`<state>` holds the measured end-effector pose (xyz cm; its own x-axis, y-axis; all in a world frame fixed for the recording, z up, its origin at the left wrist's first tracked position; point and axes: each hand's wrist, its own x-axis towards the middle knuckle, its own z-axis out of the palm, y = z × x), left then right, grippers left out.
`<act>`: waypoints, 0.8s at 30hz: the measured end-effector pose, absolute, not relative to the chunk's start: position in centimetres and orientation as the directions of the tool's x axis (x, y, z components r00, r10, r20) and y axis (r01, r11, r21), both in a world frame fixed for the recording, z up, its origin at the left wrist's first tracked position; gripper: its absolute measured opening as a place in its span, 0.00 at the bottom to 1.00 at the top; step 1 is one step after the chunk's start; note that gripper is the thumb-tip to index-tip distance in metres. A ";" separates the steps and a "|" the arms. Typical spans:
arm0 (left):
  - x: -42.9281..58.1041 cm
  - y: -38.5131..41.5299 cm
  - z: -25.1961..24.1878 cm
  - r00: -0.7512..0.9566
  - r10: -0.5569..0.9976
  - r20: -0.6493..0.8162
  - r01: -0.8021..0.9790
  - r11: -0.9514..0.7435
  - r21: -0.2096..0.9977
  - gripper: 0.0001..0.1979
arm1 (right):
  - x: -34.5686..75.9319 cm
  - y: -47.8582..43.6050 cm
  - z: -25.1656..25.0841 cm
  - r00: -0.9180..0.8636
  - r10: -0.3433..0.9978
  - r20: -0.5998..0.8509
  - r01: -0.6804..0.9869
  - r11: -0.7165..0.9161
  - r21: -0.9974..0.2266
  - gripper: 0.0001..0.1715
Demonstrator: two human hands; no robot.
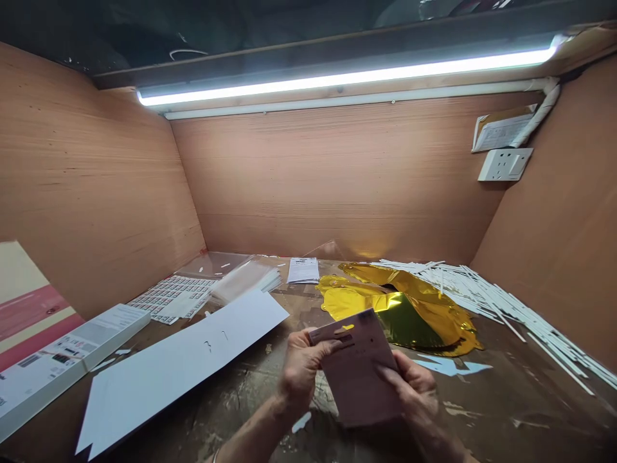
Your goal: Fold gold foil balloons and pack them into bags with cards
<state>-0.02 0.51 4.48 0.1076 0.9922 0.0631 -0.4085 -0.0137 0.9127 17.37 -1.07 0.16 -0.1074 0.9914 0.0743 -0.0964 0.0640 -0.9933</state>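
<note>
Between my two hands is a flat card package (359, 373) with a hang hole near its top edge, tilted above the table. My left hand (301, 363) pinches its upper left corner, thumb on the near face. On the right edge, my right hand (414, 386) grips it with the thumb lying across the face. Just behind the package lie shiny gold foil sheets (409, 321), which show through the hang hole. A long white card sheet (183, 370) with small dark marks rests to the left of my left hand.
White sticks (482, 296) lie heaped at the right. Further left are sticker sheets (176, 296), clear plastic bags (248, 280) and a long white box (62, 360). A printed leaflet (303, 270) lies at the back. Wooden walls (328, 173) enclose the table, with a socket (505, 164) at right.
</note>
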 end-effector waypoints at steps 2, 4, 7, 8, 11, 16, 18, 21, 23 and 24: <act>-0.3 0.6 5.8 0.142 0.981 0.131 -0.344 -0.075 0.936 0.07 | 17.5 -0.9 0.9 -0.123 0.986 0.116 -0.084 0.106 -0.991 0.16; -0.6 0.6 6.6 0.173 0.975 0.140 -0.244 -0.096 0.965 0.04 | 18.0 -0.9 2.4 -0.127 0.981 0.150 -0.085 0.140 -0.987 0.24; -1.0 0.2 7.1 0.220 0.965 0.144 -0.127 -0.118 0.985 0.04 | 18.7 -0.9 5.0 -0.076 0.978 0.196 0.050 0.201 -0.978 0.19; -1.1 0.0 7.1 0.230 0.962 0.145 -0.111 -0.122 0.986 0.04 | 18.9 -0.9 5.6 -0.076 0.974 0.215 0.123 0.223 -0.967 0.14; -1.1 -0.4 6.9 0.264 0.955 0.137 -0.129 -0.106 0.986 0.06 | 19.0 -1.0 5.8 -0.148 0.954 0.261 0.245 0.291 -0.925 0.11; -1.4 -1.0 4.5 0.302 0.943 0.138 -0.168 -0.089 0.982 0.11 | 18.7 -0.9 3.0 -0.238 0.925 0.297 0.224 0.350 -0.909 0.12; -1.6 -1.1 2.8 0.268 0.956 0.121 -0.150 -0.082 0.985 0.10 | 18.7 -0.7 1.6 -0.265 0.923 0.277 0.241 0.342 -0.908 0.12; -1.9 -1.1 0.7 0.252 0.963 0.093 -0.083 -0.074 0.994 0.08 | 18.5 -0.2 -0.1 -0.322 0.923 0.211 0.299 0.311 -0.902 0.14; -2.0 -1.0 0.1 0.266 0.960 0.091 -0.052 -0.080 0.995 0.07 | 18.4 0.2 -0.9 -0.329 0.923 0.197 0.336 0.310 -0.890 0.15; -2.0 -1.0 0.0 0.276 0.957 0.089 -0.061 -0.075 0.995 0.08 | 18.4 0.4 -1.2 -0.328 0.923 0.201 0.347 0.316 -0.883 0.14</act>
<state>-2.01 -0.98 0.01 0.2763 0.9570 0.0888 -0.0613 -0.0746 0.9953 18.37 0.37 -1.16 -0.3282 0.9230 0.2011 0.3470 0.3158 -0.8831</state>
